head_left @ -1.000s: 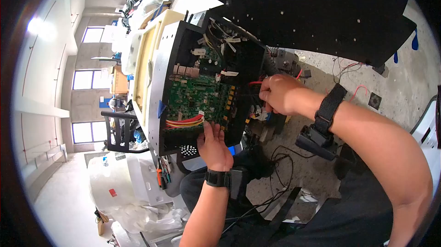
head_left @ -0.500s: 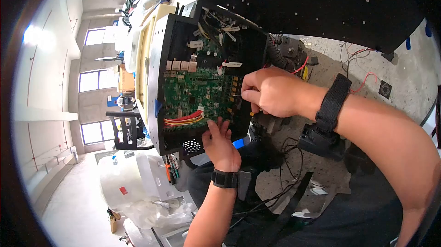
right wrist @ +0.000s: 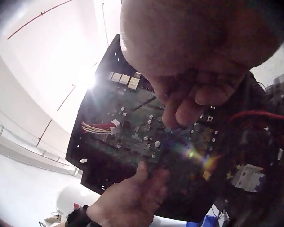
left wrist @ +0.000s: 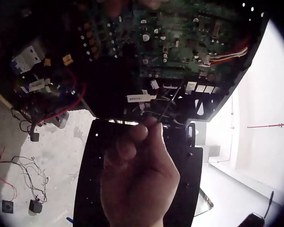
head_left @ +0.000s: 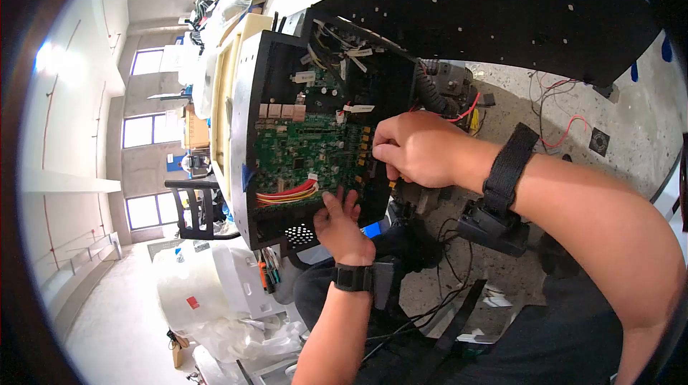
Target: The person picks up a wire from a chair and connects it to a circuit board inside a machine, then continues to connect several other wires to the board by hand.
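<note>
Inside an open black case [head_left: 266, 226], a green circuit board [head_left: 301, 145] fills the middle of the head view, which lies on its side with the ceiling at left. The person's 2 bare hands work near it. The right hand [head_left: 419, 148] has curled fingers and pinches a thin dark rod [left wrist: 171, 101], seen in the left wrist view; its fingers are beside the row of yellow connectors [head_left: 363, 145] along the board's edge. The left hand [head_left: 344, 234] is open, its fingers loosely bent by the board's lower edge, near a bundle of red, yellow and white wires [head_left: 287, 193]; whether they touch the board is unclear.

In the right wrist view, the right hand covers part of the board. At the board's other end are 4 pale blocks [head_left: 282, 111] in a row, and a white label [head_left: 359, 108] lies across dark wiring. A large black panel [head_left: 494, 16] with small holes spans the upper right, close to the case. Between panel and right forearm are a ribbed black hose [head_left: 432, 90] and a red wire [head_left: 469, 109]. Black cables [head_left: 442, 306] trail below the forearm, and orange-handled tools [head_left: 266, 275] sit under the case.
</note>
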The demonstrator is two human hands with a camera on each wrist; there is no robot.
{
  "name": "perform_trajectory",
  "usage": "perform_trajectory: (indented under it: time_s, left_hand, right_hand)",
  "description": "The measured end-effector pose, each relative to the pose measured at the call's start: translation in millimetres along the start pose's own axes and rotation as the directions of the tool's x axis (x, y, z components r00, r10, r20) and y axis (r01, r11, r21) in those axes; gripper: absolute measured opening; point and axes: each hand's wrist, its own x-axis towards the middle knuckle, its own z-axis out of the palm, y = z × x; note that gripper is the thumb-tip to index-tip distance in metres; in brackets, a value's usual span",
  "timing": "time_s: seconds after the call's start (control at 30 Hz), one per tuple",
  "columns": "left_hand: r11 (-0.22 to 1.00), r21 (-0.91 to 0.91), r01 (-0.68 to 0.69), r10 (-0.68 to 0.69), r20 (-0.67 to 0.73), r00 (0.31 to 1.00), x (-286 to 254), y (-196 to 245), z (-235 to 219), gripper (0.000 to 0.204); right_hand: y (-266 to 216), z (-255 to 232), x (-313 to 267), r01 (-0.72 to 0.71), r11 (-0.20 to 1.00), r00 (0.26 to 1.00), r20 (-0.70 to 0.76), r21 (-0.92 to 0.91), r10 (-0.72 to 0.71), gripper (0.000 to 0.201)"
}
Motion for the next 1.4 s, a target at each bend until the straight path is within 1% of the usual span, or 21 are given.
perform_trajectory:
  time_s: [0.07, 0.1, 0.17, 0.2, 0.27, 0.3, 0.37, 0.43, 0.53, 0.6, 0.63, 0.7, 0.8, 0.93, 1.0, 1.03, 1.1, 1.2, 1.27, 1.37, 1.4]
  left_hand:
    - [1.000, -0.007, 0.009, -0.009, -0.002, 1.000, -5, 0, 1, 0.042]
    - [1.000, -0.013, 0.014, -0.014, -0.009, 1.000, -7, 1, 0, 0.041]
    - [1.000, -0.013, 0.009, -0.010, -0.026, 1.000, -10, 2, 0, 0.040]
    - [1.000, -0.010, 0.008, -0.009, -0.043, 0.999, -12, 1, 2, 0.039]
    - [1.000, -0.016, 0.003, -0.004, -0.035, 0.999, -15, 3, 5, 0.037]
    - [1.000, -0.021, -0.003, 0.002, -0.040, 0.999, -16, 4, 5, 0.036]
    - [0.999, -0.037, -0.014, 0.013, -0.041, 0.999, -17, 2, 3, 0.034]
    - [0.998, -0.056, -0.021, 0.018, -0.045, 0.999, -17, 1, 3, 0.032]
    - [1.000, -0.027, -0.017, 0.016, -0.028, 0.999, -15, 1, 1, 0.032]
    - [1.000, -0.020, -0.006, 0.006, 0.008, 1.000, -12, 2, 0, 0.039]
    - [1.000, -0.023, -0.011, 0.011, 0.000, 1.000, -10, 3, 0, 0.039]
    - [0.998, -0.059, 0.034, -0.035, -0.016, 0.999, -8, 3, 1, 0.041]
    - [0.994, -0.100, 0.044, -0.042, 0.023, 0.999, -6, 3, -1, 0.043]
    - [0.981, -0.182, 0.064, -0.064, 0.008, 0.998, -13, 8, 4, 0.038]
    - [0.977, -0.204, 0.057, -0.043, 0.071, 0.997, -14, 7, 1, 0.037]
    - [0.976, -0.209, 0.055, -0.042, 0.069, 0.997, -16, 7, 1, 0.037]
    - [0.984, -0.169, 0.055, -0.044, 0.070, 0.997, -19, 9, -1, 0.040]
    - [0.984, -0.163, 0.070, -0.057, 0.084, 0.995, -19, 5, -7, 0.045]
    - [0.986, -0.151, 0.075, -0.061, 0.093, 0.994, -23, 8, -7, 0.045]
    - [0.988, -0.130, 0.080, -0.065, 0.119, 0.991, -24, 9, -10, 0.045]
    - [0.989, -0.119, 0.082, -0.066, 0.133, 0.989, -24, 9, -11, 0.045]
  right_hand:
    - [3, 2, 1, 0.120, 0.987, 0.991, -0.054, -0.106, -0.126, 0.022]
    - [4, 2, 1, 0.119, 0.987, 0.991, -0.055, -0.104, -0.125, 0.022]
    - [2, -4, -1, 0.041, 0.999, 0.998, -0.050, 0.010, -0.041, 0.023]
    - [2, -6, -1, 0.037, 0.999, 0.998, -0.057, 0.003, -0.036, 0.023]
    - [1, -8, -2, 0.056, 0.998, 0.983, -0.171, -0.039, -0.062, 0.024]
    - [2, -9, -2, 0.054, 0.998, 0.983, -0.175, -0.041, -0.060, 0.024]
    - [-2, -13, -1, -0.036, 0.993, 0.989, -0.140, 0.112, 0.051, 0.024]
    - [-3, -15, -1, -0.043, 0.993, 0.988, -0.145, 0.112, 0.059, 0.023]
    - [-4, -13, 1, -0.054, 0.993, 0.987, -0.145, 0.101, 0.069, 0.023]
    - [-4, -9, 3, -0.051, 0.995, 0.989, -0.133, 0.091, 0.062, 0.023]
    - [-5, -8, 3, -0.048, 0.995, 0.989, -0.138, 0.087, 0.059, 0.023]
    - [-7, -6, 4, -0.044, 0.995, 0.988, -0.142, 0.085, 0.056, 0.023]
    - [-7, -5, 3, -0.017, 0.996, 0.989, -0.148, 0.088, 0.030, 0.023]
    - [-8, -4, 4, -0.038, 0.994, 0.990, -0.130, 0.102, 0.052, 0.024]
    - [-10, -4, 5, -0.044, 0.994, 0.989, -0.137, 0.105, 0.058, 0.024]
    - [-11, -4, 5, -0.037, 0.995, 0.988, -0.149, 0.089, 0.050, 0.024]
    - [-13, -4, 6, -0.027, 0.997, 0.987, -0.157, 0.070, 0.038, 0.024]
    - [-12, -1, 7, -0.038, 0.995, 0.988, -0.144, 0.090, 0.051, 0.024]
    - [-9, 3, 10, 0.006, 0.988, 0.993, -0.118, 0.151, 0.012, 0.022]
    - [-11, 4, 9, -0.023, 0.998, 0.989, -0.146, 0.067, 0.032, 0.024]
    - [-12, 4, 9, -0.022, 0.998, 0.989, -0.147, 0.065, 0.032, 0.024]
